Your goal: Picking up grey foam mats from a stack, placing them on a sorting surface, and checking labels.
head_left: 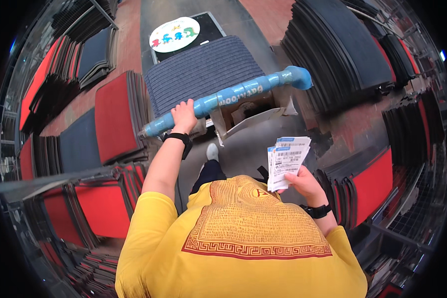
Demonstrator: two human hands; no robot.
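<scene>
Head view: long blue roll [227, 97] slants up rightward.

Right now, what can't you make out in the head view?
All in the head view:
Palm of the left hand: hidden by its own back; can't tell if it grips or rests.
Underside of the blue wrapped tube: faces away.
Rear paper slips: mostly covered by the front slip.
Far fingers of the right hand: mostly behind the slips.
Inside of the cardboard box: partly blocked by the tube, dark.
</scene>
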